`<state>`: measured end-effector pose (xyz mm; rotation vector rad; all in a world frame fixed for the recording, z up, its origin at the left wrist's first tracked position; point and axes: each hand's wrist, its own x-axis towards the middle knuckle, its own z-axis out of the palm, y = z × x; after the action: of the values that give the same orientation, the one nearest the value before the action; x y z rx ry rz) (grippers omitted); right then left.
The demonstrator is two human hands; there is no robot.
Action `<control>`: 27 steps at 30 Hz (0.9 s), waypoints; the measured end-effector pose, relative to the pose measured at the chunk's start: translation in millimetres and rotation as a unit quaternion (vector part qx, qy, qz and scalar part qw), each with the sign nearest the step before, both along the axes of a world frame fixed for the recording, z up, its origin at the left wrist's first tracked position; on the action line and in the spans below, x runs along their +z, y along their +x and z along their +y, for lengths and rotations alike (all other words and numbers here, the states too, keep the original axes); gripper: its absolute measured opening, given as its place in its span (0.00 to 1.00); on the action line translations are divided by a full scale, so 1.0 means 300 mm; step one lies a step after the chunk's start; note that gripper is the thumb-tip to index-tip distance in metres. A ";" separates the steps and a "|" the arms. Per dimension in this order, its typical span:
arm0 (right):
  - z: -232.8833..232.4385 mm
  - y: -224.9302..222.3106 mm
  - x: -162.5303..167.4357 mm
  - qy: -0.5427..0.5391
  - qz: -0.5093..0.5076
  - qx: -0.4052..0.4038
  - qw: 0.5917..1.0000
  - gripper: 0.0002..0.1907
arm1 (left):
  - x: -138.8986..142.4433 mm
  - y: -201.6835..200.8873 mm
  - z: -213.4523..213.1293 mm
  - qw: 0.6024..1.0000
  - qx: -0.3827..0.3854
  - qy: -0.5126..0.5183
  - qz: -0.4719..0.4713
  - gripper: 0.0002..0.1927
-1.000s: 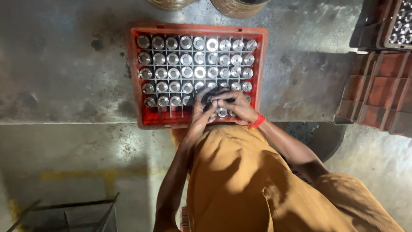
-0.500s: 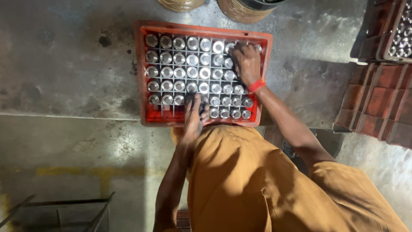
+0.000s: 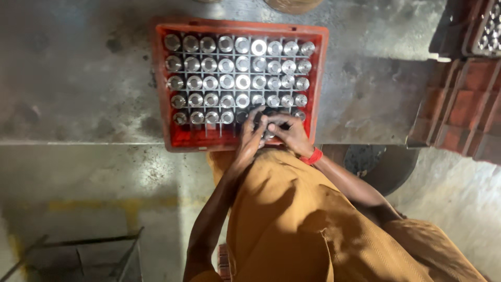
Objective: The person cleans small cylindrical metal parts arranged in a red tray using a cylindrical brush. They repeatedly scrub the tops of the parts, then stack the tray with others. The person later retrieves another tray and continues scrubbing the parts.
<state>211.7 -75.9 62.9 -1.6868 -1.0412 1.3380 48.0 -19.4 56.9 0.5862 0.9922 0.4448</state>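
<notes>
- Nearest the camera, an ochre garment [image 3: 308, 230] fills the lower middle of the view; a dark metal frame [image 3: 83, 256] stands on the pale, stained floor [image 3: 78, 177] at lower left, where a faded yellow stripe [image 3: 115, 203] runs across.
- The left hand [image 3: 251, 133] and the right hand [image 3: 287, 131], which wears a red wristband [image 3: 313, 156], are pressed together over the near row of the crate, fingers bunched around one of the metal parts [image 3: 269, 125]; whether they actually clamp it cannot be told.
- The red plastic crate [image 3: 166, 104] sits on a worn grey metal table [image 3: 73, 78], its near wall level with the table's edge.
- Inside, a grid divider holds shiny round metal cylinders [image 3: 242, 65], one per cell, standing upright in rows.
- At right, stacked reddish crates [image 3: 464, 99] rise beside the table; another crate [image 3: 488, 31] at the top corner also holds metal pieces.
- At the far edge, a round tan container [image 3: 292, 5] is partly cut off.
</notes>
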 end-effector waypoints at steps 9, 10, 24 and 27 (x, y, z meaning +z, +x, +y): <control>0.043 0.207 0.035 0.177 -0.421 0.086 0.886 0.07 | -0.010 -0.023 0.083 0.960 0.132 -0.230 -0.086 0.16; 0.057 0.213 0.032 0.190 -0.419 0.099 0.882 0.08 | -0.023 -0.030 0.080 0.974 0.106 -0.159 -0.123 0.15; 0.203 0.238 0.037 0.022 -0.364 0.156 0.918 0.12 | -0.146 -0.005 -0.012 0.978 0.133 -0.086 -0.135 0.09; 0.208 0.229 0.047 0.029 -0.350 0.153 0.924 0.11 | -0.114 0.007 -0.011 0.984 0.101 -0.068 -0.132 0.11</control>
<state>280.4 -13.4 77.0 -2.0725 -1.7886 0.8546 50.1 -22.6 22.8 0.2948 0.8224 0.6121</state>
